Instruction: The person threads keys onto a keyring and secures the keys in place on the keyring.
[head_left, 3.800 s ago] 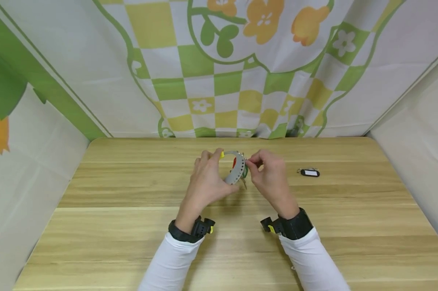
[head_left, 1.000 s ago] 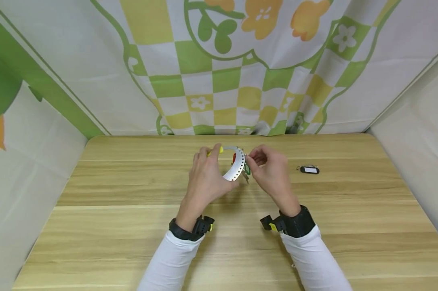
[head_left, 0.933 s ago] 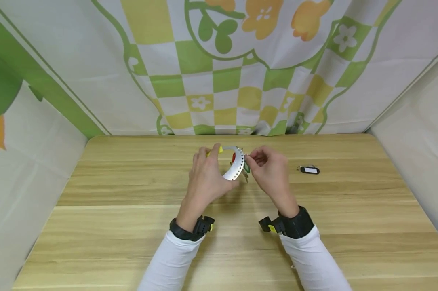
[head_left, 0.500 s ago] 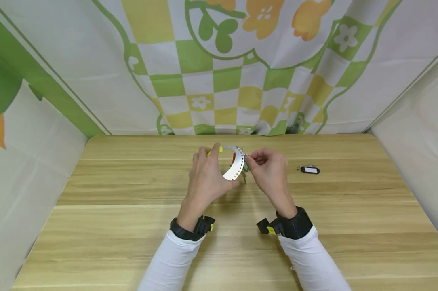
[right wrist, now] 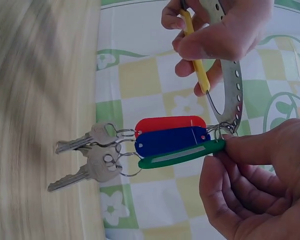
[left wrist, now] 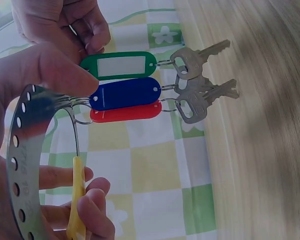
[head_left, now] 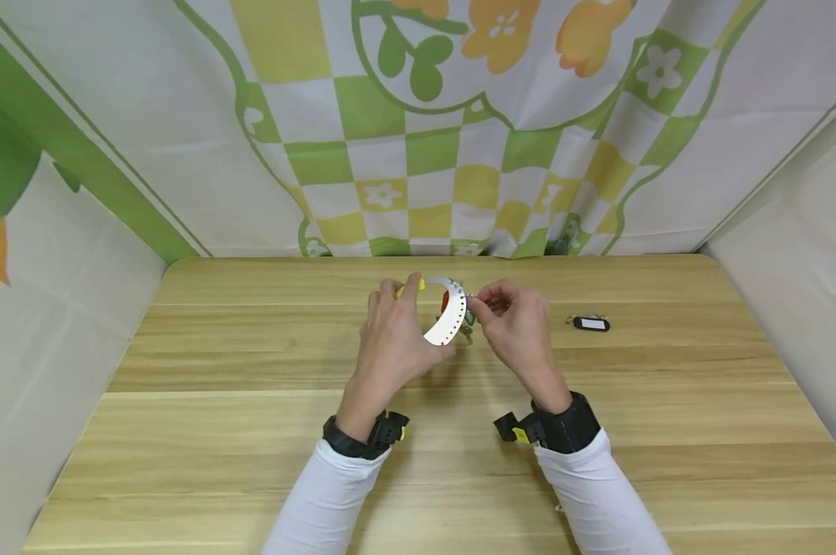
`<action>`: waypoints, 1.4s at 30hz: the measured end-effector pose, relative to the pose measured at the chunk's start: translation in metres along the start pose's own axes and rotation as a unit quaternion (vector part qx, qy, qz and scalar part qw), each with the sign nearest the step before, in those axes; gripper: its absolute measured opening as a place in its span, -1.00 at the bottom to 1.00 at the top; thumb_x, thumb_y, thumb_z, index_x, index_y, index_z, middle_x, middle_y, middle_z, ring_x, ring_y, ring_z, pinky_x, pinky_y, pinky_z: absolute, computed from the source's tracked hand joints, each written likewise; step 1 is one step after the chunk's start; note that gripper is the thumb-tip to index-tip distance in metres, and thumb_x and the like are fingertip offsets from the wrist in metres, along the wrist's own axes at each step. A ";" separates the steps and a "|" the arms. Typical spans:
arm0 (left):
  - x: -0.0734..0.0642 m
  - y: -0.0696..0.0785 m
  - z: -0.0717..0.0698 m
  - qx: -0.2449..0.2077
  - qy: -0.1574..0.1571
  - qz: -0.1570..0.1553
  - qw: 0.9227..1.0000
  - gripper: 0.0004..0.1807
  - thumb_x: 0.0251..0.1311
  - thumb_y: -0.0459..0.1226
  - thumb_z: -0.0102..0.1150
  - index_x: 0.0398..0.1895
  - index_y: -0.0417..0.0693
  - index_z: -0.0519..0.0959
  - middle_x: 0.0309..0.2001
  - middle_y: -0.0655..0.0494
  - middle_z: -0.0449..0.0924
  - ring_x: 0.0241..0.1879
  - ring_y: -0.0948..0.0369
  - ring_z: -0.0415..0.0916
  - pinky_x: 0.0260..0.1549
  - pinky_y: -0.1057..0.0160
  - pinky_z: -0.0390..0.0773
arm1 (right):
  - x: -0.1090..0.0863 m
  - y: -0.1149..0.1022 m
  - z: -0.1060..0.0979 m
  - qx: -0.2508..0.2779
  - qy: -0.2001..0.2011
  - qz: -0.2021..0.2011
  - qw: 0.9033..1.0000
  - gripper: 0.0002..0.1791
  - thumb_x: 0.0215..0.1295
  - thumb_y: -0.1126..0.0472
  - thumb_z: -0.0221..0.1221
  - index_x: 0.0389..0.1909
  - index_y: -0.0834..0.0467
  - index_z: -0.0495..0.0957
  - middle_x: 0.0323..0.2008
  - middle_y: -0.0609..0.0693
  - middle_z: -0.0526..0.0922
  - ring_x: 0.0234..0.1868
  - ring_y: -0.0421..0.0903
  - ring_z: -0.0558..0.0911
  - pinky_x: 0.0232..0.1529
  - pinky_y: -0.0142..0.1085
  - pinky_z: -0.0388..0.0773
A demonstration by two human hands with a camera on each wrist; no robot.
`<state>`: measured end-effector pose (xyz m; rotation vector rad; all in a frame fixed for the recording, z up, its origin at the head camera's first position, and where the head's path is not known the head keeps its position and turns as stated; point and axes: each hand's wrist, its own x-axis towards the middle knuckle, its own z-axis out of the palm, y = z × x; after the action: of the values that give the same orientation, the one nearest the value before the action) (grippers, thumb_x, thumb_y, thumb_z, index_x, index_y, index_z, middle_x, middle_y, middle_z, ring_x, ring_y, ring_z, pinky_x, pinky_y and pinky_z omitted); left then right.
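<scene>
My left hand [head_left: 393,335] grips a curved, perforated metal key holder [head_left: 449,327] by its ends, holding it over the table. A yellow sleeve [right wrist: 198,67] covers part of its wire side, with left fingers around it. From the plate hang a red key tag [left wrist: 152,111], a blue key tag [left wrist: 125,93] and a green key tag [left wrist: 121,65], each bearing metal keys [left wrist: 192,106]. Thumb and fingertips of my right hand [head_left: 518,331] pinch the green tag's end, right at its small ring beside the plate's edge. In the head view the tags are mostly hidden behind the plate.
A black key tag [head_left: 591,324] with a white label lies on the wooden table [head_left: 217,447], right of the hands. Some small light object [head_left: 560,509] shows beside the right sleeve. A checkered curtain [head_left: 432,200] hangs at the table's back edge.
The key holder has tilted so its plate faces up more and looks brighter. The hanging keys have shifted slightly. Both hands stay almost in place, with the same holds.
</scene>
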<state>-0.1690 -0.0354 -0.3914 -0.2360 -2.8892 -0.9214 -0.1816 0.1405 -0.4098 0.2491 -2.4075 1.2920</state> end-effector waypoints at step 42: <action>0.000 0.003 0.004 -0.017 0.026 -0.012 0.999 0.18 -0.32 -0.03 0.70 0.45 -0.24 0.33 0.22 -0.29 0.38 0.12 -0.17 0.37 -0.10 -0.15 0.57 | -0.001 0.005 0.011 0.121 0.023 0.082 0.989 -0.85 0.26 0.34 0.37 -0.42 0.35 0.65 -0.45 0.18 0.73 -0.46 0.23 0.71 -0.48 -0.37 0.63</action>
<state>-0.1689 -0.0310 -0.3927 -0.1780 -2.8373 -0.9669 -0.1853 0.1339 -0.4196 0.0889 -2.2695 1.6484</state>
